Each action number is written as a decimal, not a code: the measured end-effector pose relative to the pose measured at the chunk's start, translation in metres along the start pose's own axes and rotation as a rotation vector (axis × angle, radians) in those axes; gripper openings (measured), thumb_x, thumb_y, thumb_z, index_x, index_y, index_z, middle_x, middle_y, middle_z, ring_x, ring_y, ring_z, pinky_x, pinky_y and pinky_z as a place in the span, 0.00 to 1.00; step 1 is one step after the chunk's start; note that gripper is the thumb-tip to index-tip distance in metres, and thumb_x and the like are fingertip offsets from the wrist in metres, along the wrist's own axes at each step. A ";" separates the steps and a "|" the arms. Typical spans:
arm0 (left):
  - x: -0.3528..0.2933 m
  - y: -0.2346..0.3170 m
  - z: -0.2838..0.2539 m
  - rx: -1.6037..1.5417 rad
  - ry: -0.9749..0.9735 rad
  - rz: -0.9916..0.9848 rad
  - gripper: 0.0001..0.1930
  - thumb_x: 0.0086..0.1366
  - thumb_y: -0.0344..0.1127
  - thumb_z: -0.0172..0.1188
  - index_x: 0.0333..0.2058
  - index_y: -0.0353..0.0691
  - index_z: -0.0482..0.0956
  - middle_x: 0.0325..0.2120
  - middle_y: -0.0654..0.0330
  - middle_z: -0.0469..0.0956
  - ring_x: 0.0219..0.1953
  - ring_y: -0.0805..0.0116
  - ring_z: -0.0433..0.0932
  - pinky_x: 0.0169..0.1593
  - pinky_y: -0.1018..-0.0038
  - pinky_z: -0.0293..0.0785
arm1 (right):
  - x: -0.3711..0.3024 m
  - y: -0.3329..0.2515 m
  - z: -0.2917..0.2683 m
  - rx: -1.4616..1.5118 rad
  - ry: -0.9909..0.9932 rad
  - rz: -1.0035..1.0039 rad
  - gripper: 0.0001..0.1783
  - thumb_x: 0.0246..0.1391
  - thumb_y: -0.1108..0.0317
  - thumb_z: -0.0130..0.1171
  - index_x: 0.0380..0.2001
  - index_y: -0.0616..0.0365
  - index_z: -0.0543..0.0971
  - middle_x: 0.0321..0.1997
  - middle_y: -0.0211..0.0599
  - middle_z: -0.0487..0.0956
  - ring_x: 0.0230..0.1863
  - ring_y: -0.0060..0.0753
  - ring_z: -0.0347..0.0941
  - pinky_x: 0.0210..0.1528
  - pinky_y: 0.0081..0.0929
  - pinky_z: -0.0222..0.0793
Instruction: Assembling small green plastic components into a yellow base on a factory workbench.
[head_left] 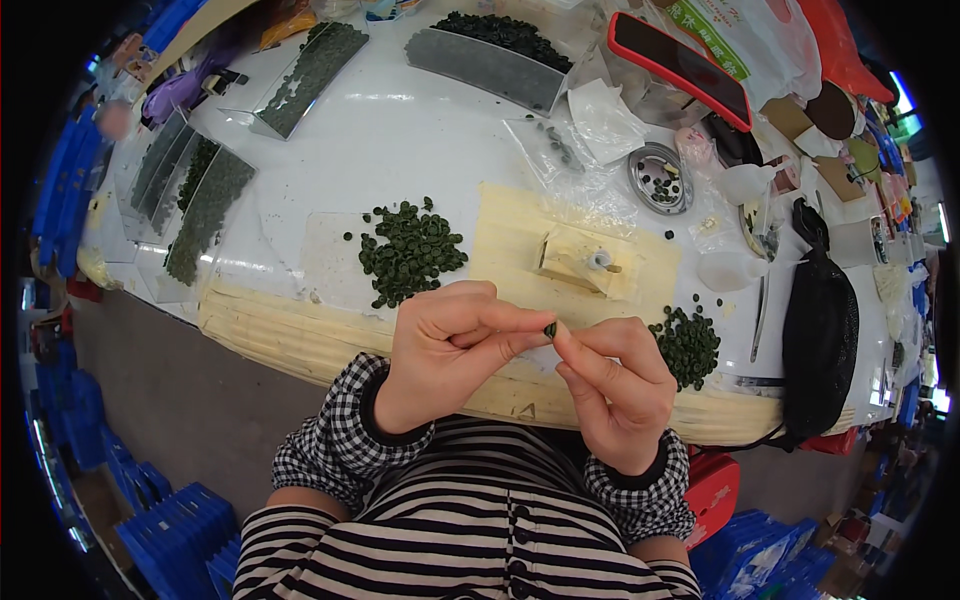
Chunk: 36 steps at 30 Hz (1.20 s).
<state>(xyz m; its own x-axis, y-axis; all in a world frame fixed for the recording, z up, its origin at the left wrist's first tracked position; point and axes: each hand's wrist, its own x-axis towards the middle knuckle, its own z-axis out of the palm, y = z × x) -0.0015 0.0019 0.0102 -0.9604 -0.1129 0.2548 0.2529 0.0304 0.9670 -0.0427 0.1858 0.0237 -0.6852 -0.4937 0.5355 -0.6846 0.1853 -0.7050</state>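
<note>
Left hand [445,350] and right hand [618,385] meet above the worktop [400,130] edge, fingers [520,325] pinched tight together on one small dark green disc [550,329]. Loose pile of green discs [410,252] lies just beyond the left hand.

My bench in a small-parts workshop, white worktable [400,130] heaped with dark green discs [410,252], clear trays [205,210] lined with more, stacked blue crates [165,535] on the floor, tweezers [760,315] lying nearby

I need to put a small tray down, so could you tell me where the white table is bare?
The white table is bare between the long tray at the back and the left pile of green discs. The right side, around the metal dish and black pouch, is crowded.
</note>
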 end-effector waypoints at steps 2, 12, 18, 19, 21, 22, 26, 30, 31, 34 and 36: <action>0.000 0.002 0.000 0.008 0.001 -0.019 0.11 0.53 0.20 0.69 0.36 0.37 0.86 0.15 0.74 0.59 0.19 0.83 0.57 0.24 0.81 0.51 | 0.000 0.001 0.000 0.007 0.002 -0.001 0.21 0.42 0.79 0.68 0.44 0.58 0.84 0.34 0.33 0.79 0.31 0.35 0.72 0.32 0.26 0.68; 0.000 0.001 -0.001 0.013 -0.009 -0.005 0.12 0.53 0.21 0.69 0.37 0.36 0.86 0.15 0.74 0.59 0.19 0.84 0.56 0.24 0.81 0.51 | 0.000 0.000 0.000 0.012 -0.008 0.007 0.21 0.42 0.79 0.68 0.44 0.58 0.83 0.34 0.33 0.80 0.32 0.34 0.73 0.33 0.26 0.69; 0.000 0.001 -0.001 0.050 -0.019 -0.004 0.11 0.54 0.21 0.68 0.37 0.37 0.86 0.14 0.72 0.60 0.18 0.83 0.57 0.23 0.81 0.52 | -0.001 0.000 -0.001 0.009 0.004 0.003 0.20 0.43 0.79 0.68 0.44 0.58 0.83 0.34 0.34 0.79 0.32 0.34 0.73 0.33 0.26 0.69; 0.001 0.001 -0.002 0.095 -0.033 0.003 0.11 0.54 0.22 0.68 0.38 0.39 0.86 0.14 0.71 0.61 0.18 0.82 0.57 0.23 0.81 0.52 | -0.001 0.000 -0.002 -0.016 0.005 0.010 0.20 0.43 0.79 0.67 0.43 0.58 0.84 0.33 0.34 0.79 0.32 0.35 0.72 0.33 0.26 0.68; 0.002 0.003 -0.001 0.200 -0.056 0.028 0.10 0.55 0.23 0.68 0.38 0.40 0.86 0.14 0.68 0.62 0.17 0.79 0.60 0.22 0.80 0.55 | -0.002 0.001 -0.009 -0.071 0.005 0.029 0.18 0.43 0.79 0.67 0.42 0.59 0.84 0.32 0.35 0.79 0.31 0.35 0.72 0.32 0.26 0.68; 0.003 0.007 0.000 0.264 -0.066 0.046 0.10 0.55 0.24 0.68 0.37 0.39 0.86 0.14 0.66 0.63 0.17 0.77 0.62 0.21 0.79 0.57 | -0.004 0.003 -0.015 -0.155 0.030 0.069 0.18 0.43 0.79 0.67 0.42 0.59 0.84 0.31 0.35 0.78 0.31 0.35 0.72 0.32 0.27 0.67; 0.000 0.005 -0.001 0.549 -0.177 0.119 0.07 0.54 0.26 0.67 0.34 0.38 0.84 0.17 0.61 0.68 0.18 0.68 0.70 0.22 0.74 0.66 | -0.016 0.009 -0.043 -0.496 0.028 0.204 0.13 0.44 0.78 0.67 0.37 0.60 0.83 0.28 0.35 0.76 0.30 0.36 0.69 0.32 0.29 0.65; -0.004 0.005 0.000 0.700 -0.276 0.193 0.09 0.52 0.26 0.69 0.34 0.37 0.83 0.18 0.61 0.70 0.18 0.68 0.70 0.21 0.73 0.66 | -0.027 0.007 -0.050 -0.701 -0.044 0.262 0.09 0.44 0.76 0.66 0.32 0.60 0.82 0.26 0.34 0.75 0.30 0.38 0.68 0.34 0.33 0.64; -0.003 0.009 0.000 0.734 -0.285 0.194 0.09 0.52 0.26 0.69 0.34 0.37 0.83 0.18 0.61 0.70 0.18 0.68 0.70 0.21 0.73 0.66 | -0.029 0.007 -0.047 -0.692 -0.038 0.262 0.09 0.44 0.75 0.67 0.33 0.59 0.82 0.27 0.34 0.75 0.30 0.38 0.68 0.34 0.32 0.64; -0.002 0.010 0.000 0.814 -0.264 0.213 0.09 0.52 0.27 0.69 0.34 0.37 0.83 0.18 0.61 0.69 0.18 0.67 0.70 0.21 0.72 0.67 | -0.030 0.008 -0.033 -0.622 -0.037 0.229 0.10 0.45 0.76 0.67 0.34 0.59 0.82 0.28 0.34 0.75 0.30 0.37 0.69 0.34 0.32 0.64; -0.002 0.010 -0.001 0.846 -0.235 0.215 0.08 0.53 0.27 0.67 0.34 0.37 0.82 0.19 0.61 0.69 0.18 0.66 0.71 0.22 0.72 0.68 | -0.028 0.008 -0.030 -0.572 -0.024 0.202 0.10 0.45 0.76 0.67 0.35 0.59 0.82 0.29 0.34 0.75 0.30 0.37 0.69 0.34 0.32 0.64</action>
<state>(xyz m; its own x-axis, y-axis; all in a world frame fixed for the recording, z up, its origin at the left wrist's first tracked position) 0.0029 0.0017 0.0192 -0.9250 0.1821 0.3335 0.3480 0.7583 0.5512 -0.0362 0.2269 0.0171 -0.8145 -0.4186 0.4016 -0.5708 0.7017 -0.4263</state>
